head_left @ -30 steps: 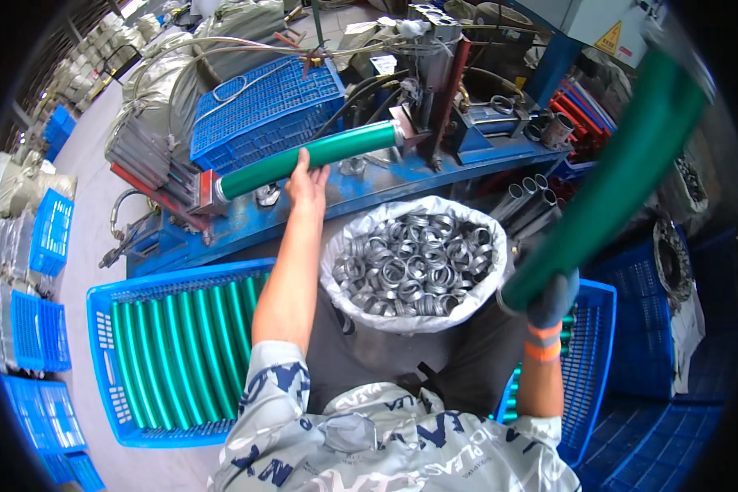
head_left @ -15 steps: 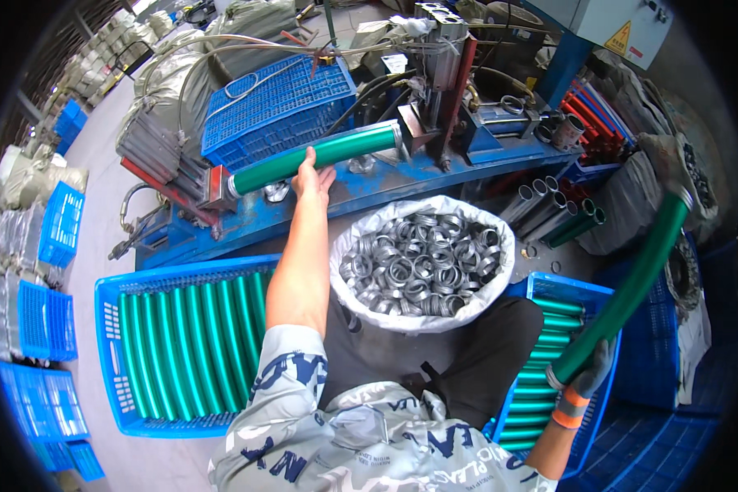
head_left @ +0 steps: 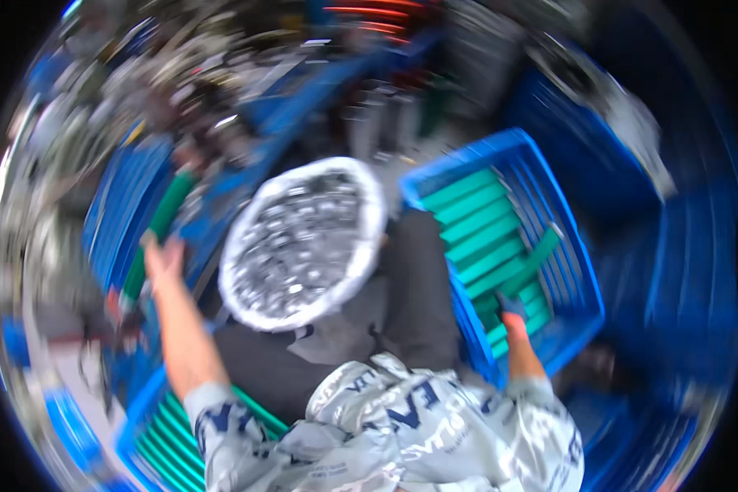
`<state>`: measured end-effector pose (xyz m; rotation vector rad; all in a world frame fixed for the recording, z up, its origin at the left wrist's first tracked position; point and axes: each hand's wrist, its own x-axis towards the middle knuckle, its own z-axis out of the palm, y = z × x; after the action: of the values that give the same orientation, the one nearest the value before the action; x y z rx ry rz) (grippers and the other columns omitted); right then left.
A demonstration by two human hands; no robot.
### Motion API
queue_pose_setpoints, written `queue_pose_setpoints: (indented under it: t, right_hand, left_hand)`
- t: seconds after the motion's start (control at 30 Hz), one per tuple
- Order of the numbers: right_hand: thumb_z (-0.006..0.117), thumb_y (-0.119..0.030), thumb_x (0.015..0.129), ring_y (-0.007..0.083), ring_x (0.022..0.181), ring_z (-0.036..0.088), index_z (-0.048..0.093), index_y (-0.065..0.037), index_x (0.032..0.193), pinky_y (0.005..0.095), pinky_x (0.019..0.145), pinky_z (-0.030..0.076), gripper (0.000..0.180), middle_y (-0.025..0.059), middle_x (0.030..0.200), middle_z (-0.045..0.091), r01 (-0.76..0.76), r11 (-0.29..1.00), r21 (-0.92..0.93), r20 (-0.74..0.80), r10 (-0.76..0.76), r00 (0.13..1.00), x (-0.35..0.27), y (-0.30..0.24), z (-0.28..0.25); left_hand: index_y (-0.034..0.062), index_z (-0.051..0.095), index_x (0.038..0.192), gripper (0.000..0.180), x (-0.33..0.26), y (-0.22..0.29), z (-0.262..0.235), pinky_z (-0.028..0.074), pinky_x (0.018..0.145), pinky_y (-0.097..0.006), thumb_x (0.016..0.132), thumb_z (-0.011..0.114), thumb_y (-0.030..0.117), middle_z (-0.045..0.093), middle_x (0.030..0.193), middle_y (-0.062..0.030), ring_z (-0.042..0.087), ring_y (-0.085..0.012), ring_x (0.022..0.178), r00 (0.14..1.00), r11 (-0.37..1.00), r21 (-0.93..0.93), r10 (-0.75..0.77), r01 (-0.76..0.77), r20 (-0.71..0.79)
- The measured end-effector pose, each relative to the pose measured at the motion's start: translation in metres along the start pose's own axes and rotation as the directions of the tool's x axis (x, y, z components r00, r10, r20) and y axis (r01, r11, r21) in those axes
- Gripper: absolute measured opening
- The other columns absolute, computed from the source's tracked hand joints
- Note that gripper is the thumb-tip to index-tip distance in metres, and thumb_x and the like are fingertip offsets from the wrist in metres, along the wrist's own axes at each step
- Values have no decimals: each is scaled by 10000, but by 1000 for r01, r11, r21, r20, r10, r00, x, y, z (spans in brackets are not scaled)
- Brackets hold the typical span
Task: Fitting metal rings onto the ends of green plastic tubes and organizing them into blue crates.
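Note:
At left, my bare left hand point(head_left: 164, 258) is against a green tube point(head_left: 170, 203), its thumb over the tube and its fingers blurred by motion. The tube slants between parts of the blue bench machine. My right hand point(head_left: 512, 306), in a dark glove with an orange cuff, is down in the right blue crate point(head_left: 586, 287). It grips one end of another green tube point(head_left: 535, 261), which lies slantwise across the row of green tubes point(head_left: 471, 213) in that crate.
A white-lined tub point(head_left: 369, 246) of metal rings point(head_left: 295, 238) stands between my knees. Another blue crate point(head_left: 131, 430) of green tubes is at lower left. The blue bench point(head_left: 303, 107) runs behind the tub. Further blue crates point(head_left: 681, 262) are at right.
The view has swung to the right and is blurred. My right hand has lowered its tube from beside the right crate into it. My left hand stays at the tube on the machine.

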<state>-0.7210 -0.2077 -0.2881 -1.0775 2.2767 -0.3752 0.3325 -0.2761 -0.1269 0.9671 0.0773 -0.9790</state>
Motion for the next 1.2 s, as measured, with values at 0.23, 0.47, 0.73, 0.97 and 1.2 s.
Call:
queue_pose_setpoints:
  t: [0.23, 0.47, 0.73, 0.97, 1.2]
  right_hand:
    - [863, -707, 878, 337, 850, 830, 853, 66, 1090, 476, 816, 641, 801, 213, 978, 853, -301, 949, 96, 78, 294, 953, 66, 38, 38]
    - [780, -592, 1021, 300, 691, 802, 772, 40, 1002, 442, 662, 655, 632, 178, 872, 825, -375, 802, 465, 370, 208, 905, 128, 9, 96]
    - [759, -613, 990, 353, 921, 834, 835, 68, 1152, 472, 908, 646, 703, 249, 1053, 848, -204, 963, 177, 428, 112, 897, 147, 7, 71]
    - [860, -656, 851, 332, 837, 829, 865, 22, 1023, 471, 834, 640, 700, 212, 946, 841, -417, 816, 400, 272, 328, 904, 121, -11, 116]
    - [775, -665, 961, 374, 915, 824, 880, -20, 1079, 491, 875, 634, 664, 210, 910, 840, 72, 987, 146, 273, -110, 956, 138, 22, 128]
  left_hand:
    - [-2, 576, 1580, 656, -96, -56, -5, 561, 1190, -500, 1103, 783, 397, 657, 1589, -212, 706, -362, 1413, 952, 793, 573, 298, -208, -68]
    - [13, 695, 1445, 475, -222, -33, -82, 639, 955, -422, 1101, 773, 332, 804, 1299, -164, 799, -281, 1179, 829, 541, 821, 533, -180, -169]
    - [-162, 657, 1316, 748, -400, -113, -204, 589, 1005, -592, 938, 905, 433, 783, 1221, -334, 739, -521, 1075, 666, -317, 894, 745, 316, 29]
    - [-195, 575, 1477, 968, -467, -181, -256, 553, 1129, -553, 948, 890, 553, 701, 1405, -396, 694, -526, 1250, 790, -357, 806, 577, 473, -208]
    - [-185, 603, 1436, 910, -442, -206, -262, 528, 1127, -588, 994, 815, 582, 686, 1420, -407, 685, -550, 1248, 812, -342, 806, 518, 483, -267]
